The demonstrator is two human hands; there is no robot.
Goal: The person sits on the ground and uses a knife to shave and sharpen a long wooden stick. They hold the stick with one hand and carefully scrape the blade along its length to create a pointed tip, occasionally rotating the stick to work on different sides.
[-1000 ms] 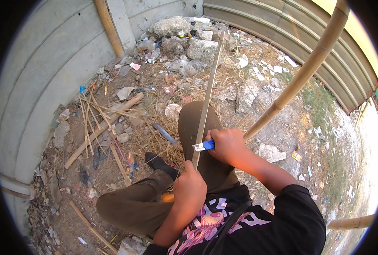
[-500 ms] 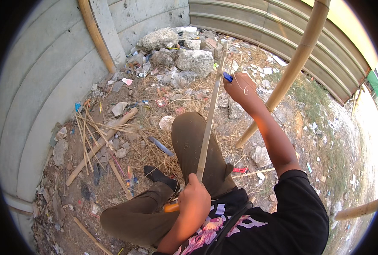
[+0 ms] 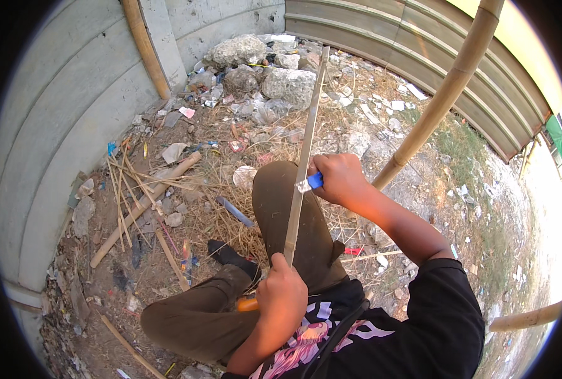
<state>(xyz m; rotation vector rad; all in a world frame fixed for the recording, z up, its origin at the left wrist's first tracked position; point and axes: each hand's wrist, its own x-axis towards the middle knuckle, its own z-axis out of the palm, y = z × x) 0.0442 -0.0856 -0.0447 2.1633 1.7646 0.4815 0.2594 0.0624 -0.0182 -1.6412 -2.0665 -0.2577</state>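
A long, flat bamboo strip (image 3: 306, 148) slants up and away from me across my raised knee. Its near end is gripped in my left hand (image 3: 282, 289), fingers closed around it. My right hand (image 3: 341, 180) is closed on a blue-handled knife (image 3: 315, 181), whose short shiny blade lies against the strip about midway along. Most of the knife's handle is hidden in my fist. An orange handle (image 3: 247, 304) shows beside my left wrist; what it belongs to is covered by my leg.
Thin bamboo sticks (image 3: 121, 196) lie over a thick bamboo pole (image 3: 143, 211) at left. A grey blade-like piece (image 3: 235, 211) rests on dry straw. An upright bamboo pole (image 3: 442, 95) leans at right. Rocks (image 3: 288, 86) and litter lie near the concrete wall (image 3: 78, 107).
My right hand has drawn the knife down the strip toward me, from near its far end to about its middle. The thin curl by that hand no longer shows. My left hand has barely shifted.
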